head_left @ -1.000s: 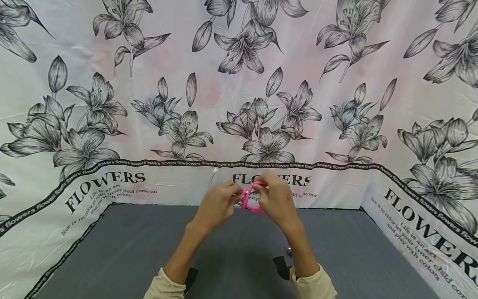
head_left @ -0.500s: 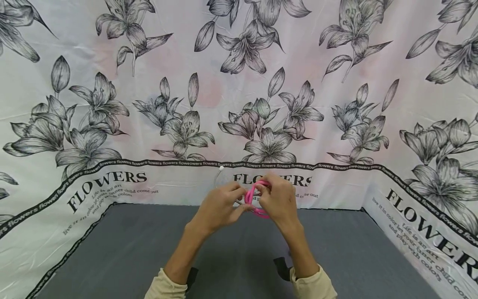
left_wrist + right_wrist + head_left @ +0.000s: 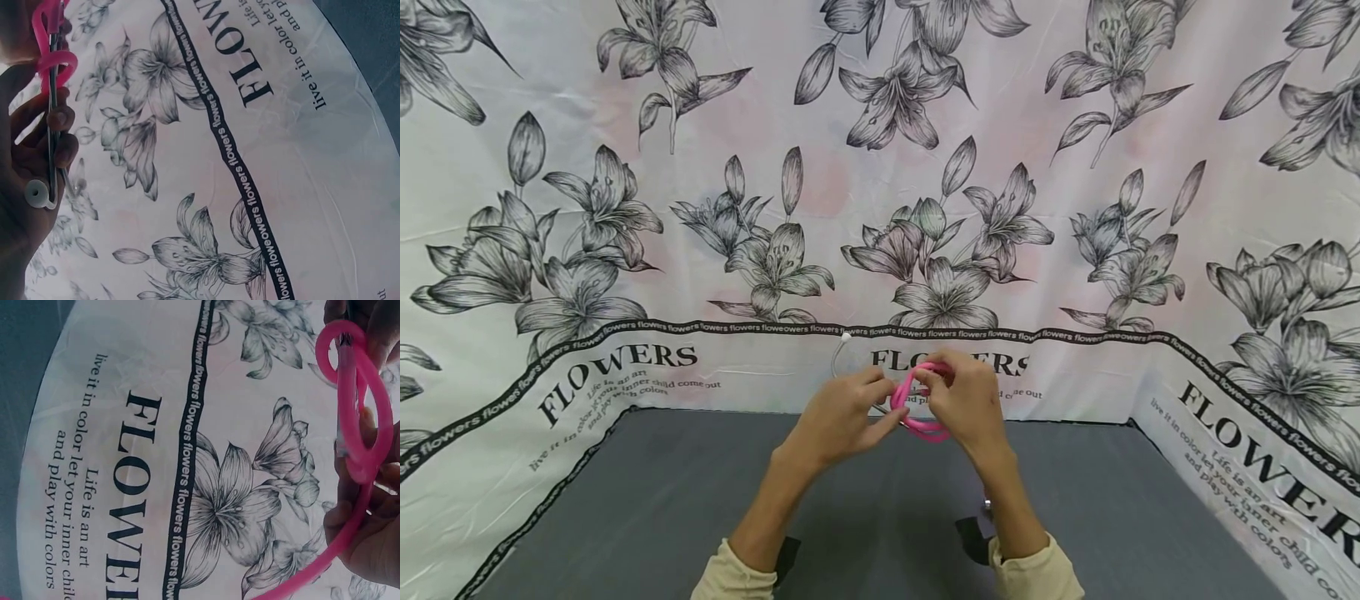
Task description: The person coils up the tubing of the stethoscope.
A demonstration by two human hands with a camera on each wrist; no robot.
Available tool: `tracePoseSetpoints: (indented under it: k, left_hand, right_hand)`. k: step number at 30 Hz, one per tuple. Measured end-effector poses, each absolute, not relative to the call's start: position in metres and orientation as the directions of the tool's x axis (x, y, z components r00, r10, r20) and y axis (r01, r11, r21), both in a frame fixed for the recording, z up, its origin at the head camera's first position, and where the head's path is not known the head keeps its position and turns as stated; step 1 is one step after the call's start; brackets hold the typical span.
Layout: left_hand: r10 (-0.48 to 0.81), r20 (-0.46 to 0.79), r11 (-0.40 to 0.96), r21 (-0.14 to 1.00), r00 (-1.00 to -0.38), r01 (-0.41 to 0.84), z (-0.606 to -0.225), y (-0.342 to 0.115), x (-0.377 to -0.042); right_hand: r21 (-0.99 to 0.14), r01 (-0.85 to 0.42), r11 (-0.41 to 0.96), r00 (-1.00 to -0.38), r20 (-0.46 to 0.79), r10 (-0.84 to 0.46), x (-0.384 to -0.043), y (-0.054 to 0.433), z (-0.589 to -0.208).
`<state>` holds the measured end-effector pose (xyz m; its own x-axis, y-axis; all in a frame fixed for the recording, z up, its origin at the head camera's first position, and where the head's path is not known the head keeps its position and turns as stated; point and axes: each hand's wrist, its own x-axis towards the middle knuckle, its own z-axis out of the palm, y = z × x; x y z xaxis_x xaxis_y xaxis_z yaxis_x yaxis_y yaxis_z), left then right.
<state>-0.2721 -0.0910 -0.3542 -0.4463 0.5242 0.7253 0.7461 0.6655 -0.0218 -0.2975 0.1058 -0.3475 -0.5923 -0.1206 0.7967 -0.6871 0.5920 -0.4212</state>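
A stethoscope with pink tubing (image 3: 927,431) is held up above the table between both hands. My left hand (image 3: 842,417) curls its fingers round the metal ear tubes, and its thumb lies near the pink loop. One white ear tip (image 3: 37,194) shows by the palm in the left wrist view; another white tip (image 3: 846,337) stands up above the left hand. My right hand (image 3: 972,404) pinches the looped tubing (image 3: 345,406), which passes round the metal tubes. A length of tubing hangs below the right hand in its wrist view. A small shiny part (image 3: 987,504) shows beside the right forearm.
A dark grey table (image 3: 662,500) lies under the hands. White cloth (image 3: 775,367) printed with flowers and lettering stands behind it and along both sides. Black straps (image 3: 972,540) show near the beige sleeves (image 3: 733,573).
My left fingers have shifted on the loop, and the left thumb has straightened out below it. The white ear tip has moved slightly right and up. The right hand keeps its hold.
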Motion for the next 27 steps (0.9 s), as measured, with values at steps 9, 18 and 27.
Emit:
tracePoseSetpoints:
  k: [9,18,27]
  left_hand:
    - [0.516,0.739,0.609,0.04,-0.433,0.792,-0.352,-0.09,-0.273]
    - [0.491,0.75,0.526,0.15,-0.443,0.837,-0.353,-0.09,-0.272]
    - [0.411,0.775,0.464,0.274,-0.479,0.842,-0.352,-0.095,-0.272]
  right_hand:
    - [-0.501,-0.659,0.561,-0.655,0.749,-0.099,-0.304,0.13,-0.343]
    - [-0.532,-0.671,0.517,-0.684,0.712,-0.156,-0.312,0.137,-0.348]
    - [-0.58,-0.646,0.496,-0.74,0.635,-0.222,-0.316,0.136,-0.353]
